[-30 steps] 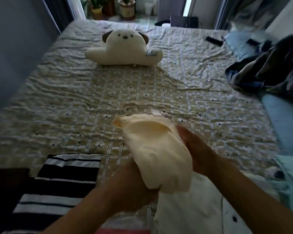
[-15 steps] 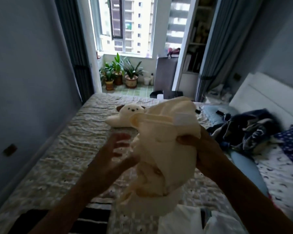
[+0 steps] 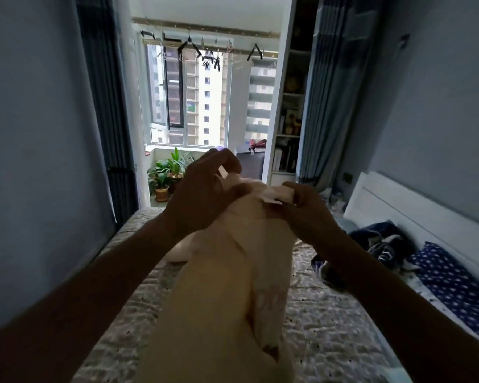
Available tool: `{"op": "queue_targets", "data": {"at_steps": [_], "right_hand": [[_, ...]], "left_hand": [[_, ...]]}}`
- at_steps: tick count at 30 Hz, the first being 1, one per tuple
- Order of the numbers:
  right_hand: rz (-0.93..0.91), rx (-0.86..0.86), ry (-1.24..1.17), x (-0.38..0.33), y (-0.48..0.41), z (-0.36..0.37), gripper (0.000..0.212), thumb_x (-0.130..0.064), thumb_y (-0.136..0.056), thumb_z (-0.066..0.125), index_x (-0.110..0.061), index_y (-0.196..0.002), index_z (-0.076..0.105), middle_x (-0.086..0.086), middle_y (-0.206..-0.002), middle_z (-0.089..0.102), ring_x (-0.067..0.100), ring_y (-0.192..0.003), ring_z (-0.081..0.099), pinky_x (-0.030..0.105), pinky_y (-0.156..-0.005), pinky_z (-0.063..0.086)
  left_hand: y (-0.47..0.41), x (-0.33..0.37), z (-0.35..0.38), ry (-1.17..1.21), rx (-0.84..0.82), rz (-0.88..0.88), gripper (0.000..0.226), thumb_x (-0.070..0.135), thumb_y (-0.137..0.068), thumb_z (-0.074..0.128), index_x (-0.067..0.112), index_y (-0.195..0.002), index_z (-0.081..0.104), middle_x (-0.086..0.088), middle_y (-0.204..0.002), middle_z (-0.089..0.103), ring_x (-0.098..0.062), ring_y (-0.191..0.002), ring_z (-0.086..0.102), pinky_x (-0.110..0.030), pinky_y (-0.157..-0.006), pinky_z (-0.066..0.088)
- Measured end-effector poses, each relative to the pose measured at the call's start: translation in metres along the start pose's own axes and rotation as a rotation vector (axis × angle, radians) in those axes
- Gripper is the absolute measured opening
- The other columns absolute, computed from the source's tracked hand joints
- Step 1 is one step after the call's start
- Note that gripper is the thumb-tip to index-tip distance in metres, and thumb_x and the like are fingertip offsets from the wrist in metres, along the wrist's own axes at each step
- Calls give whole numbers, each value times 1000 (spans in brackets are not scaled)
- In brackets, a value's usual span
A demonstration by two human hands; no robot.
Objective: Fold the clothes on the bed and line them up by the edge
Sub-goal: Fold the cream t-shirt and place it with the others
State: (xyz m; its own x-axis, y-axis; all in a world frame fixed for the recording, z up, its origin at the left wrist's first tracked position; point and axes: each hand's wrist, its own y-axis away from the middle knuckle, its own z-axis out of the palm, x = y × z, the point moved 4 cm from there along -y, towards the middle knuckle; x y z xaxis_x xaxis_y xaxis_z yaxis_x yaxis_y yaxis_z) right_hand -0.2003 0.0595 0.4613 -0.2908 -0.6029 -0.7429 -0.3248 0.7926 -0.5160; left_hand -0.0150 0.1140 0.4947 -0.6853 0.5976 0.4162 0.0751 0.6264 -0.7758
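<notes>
Both hands, left hand (image 3: 202, 194) & right hand (image 3: 307, 211), pinch cream garment (image 3: 233, 286) by top edge, hanging above bed (image 3: 329, 327), prob. to straighten before folding.

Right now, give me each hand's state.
Left hand: pinching the garment at its top edge.
Right hand: gripping the garment too.

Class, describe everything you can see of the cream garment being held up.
The cream garment is soft, plain, pale yellowish cloth, unfolded, hanging from its bunched top edge, where a small white label shows. The left hand pinches that edge on one side, the right hand on the other, holding it up above the bed. Long creases run down it; its lower end leaves the frame.
</notes>
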Motion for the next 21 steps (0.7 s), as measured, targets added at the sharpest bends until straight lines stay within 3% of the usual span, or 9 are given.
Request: {"op": "queue_targets", "data": {"at_steps": [3,6,8,10,14,16,18,21], "right_hand": [[-14,87,77,-5,-8,-3,20,-25,-67,83,-12,-73,70,8,-69,67,24,-66,63,39,-61,51],[-89,170,232,-16,-18,-14,19,-22,-73,80,-6,-71,69,14,-75,62,22,-69,57,35,-62,42],[-151,221,346,-29,-23,-24,17,-17,-79,75,-6,-69,67,13,-77,58,15,-68,51,32,-61,39],[-160,228,374,-38,-27,-33,15,-19,-82,73,-7,-74,69,11,-78,62,15,-69,56,34,-64,45],[-126,177,346,-53,-30,-49,13,-25,-86,71,-21,-74,66,-4,-70,62,6,-64,57,25,-63,48],[-164,151,468,-56,-34,-58,16,-26,-85,72,-15,-75,66,-1,-68,60,8,-63,55,29,-62,46],[-134,39,603,-52,-37,-64,15,-26,-86,71,-11,-87,67,0,-74,61,10,-66,56,30,-64,47],[67,-103,712,-36,-35,-79,35,-20,-88,69,-5,-119,63,7,-97,61,22,-91,61,32,-78,46]], "left_hand": [[-8,2,2,-75,-238,-35,49,58,-62,79,23,-93,66,8,-83,64,-6,-71,56,-18,-62,44],[-13,-7,0,-219,-343,-77,45,53,-63,83,24,-93,66,7,-82,63,-12,-74,57,-24,-63,43],[-19,-10,-5,-224,-334,-40,32,45,-72,81,19,-88,68,5,-79,63,-14,-73,59,-24,-61,42],[-27,-12,-13,-212,-288,-30,23,38,-83,74,15,-83,72,0,-75,65,-17,-68,60,-27,-61,43],[-50,-11,-38,-277,-62,3,32,41,-88,63,11,-87,76,2,-78,62,-19,-74,62,-37,-71,52],[-61,-6,-44,-235,-34,8,28,29,-92,63,4,-88,75,-8,-79,69,-23,-75,65,-40,-77,54],[-70,-1,-48,-253,1,-6,29,24,-95,60,2,-85,75,-14,-77,70,-22,-72,65,-36,-73,53],[-79,1,-55,-281,29,29,33,26,-90,56,2,-71,68,-12,-63,62,-13,-58,54,-28,-57,41]]}}
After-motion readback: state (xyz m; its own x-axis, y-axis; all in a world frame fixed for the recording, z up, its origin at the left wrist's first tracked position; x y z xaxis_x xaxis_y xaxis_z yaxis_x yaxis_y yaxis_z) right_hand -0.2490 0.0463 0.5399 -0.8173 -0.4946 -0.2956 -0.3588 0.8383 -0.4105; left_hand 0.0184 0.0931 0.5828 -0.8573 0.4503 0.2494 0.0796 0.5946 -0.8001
